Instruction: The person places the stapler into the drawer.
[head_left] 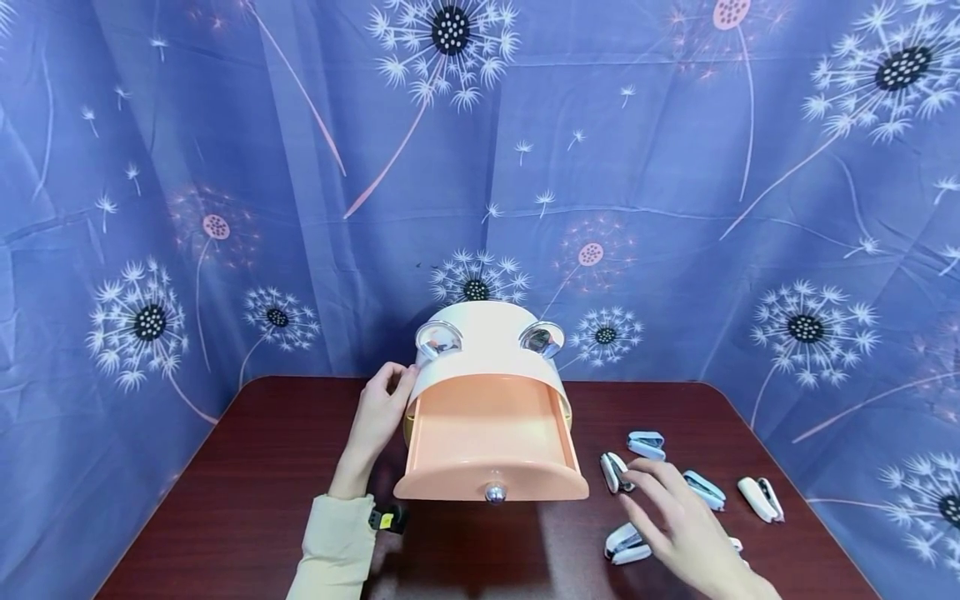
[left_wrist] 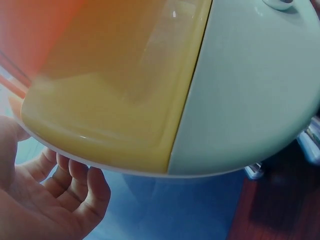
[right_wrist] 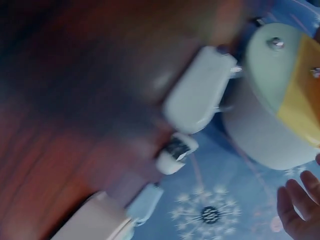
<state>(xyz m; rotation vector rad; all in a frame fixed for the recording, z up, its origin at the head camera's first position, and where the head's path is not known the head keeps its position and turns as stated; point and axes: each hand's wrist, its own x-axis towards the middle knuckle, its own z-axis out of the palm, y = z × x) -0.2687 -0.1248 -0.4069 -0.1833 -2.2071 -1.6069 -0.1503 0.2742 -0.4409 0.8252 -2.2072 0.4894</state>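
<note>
A white rounded drawer box (head_left: 491,342) stands on the table, its peach drawer (head_left: 491,481) pulled out and holding nothing. Below, in the left wrist view, its yellow drawer (left_wrist: 110,107) and pale green drawer (left_wrist: 245,95) are closed. My left hand (head_left: 378,412) rests its fingertips against the box's left side. Over the small staplers at the right hangs my right hand (head_left: 675,521), fingers loosely bent. Its fingertips overlap a white stapler (head_left: 611,472) in the head view; contact is unclear. In the right wrist view that hand's fingers (right_wrist: 298,196) hold nothing.
Around my right hand lie a light blue stapler (head_left: 647,444), another blue one (head_left: 705,490), a white stapler (head_left: 761,499) and a pale one (head_left: 626,545). Two shiny round pieces sit on the box top. Behind the table (head_left: 292,450) hangs a blue dandelion curtain (head_left: 615,175).
</note>
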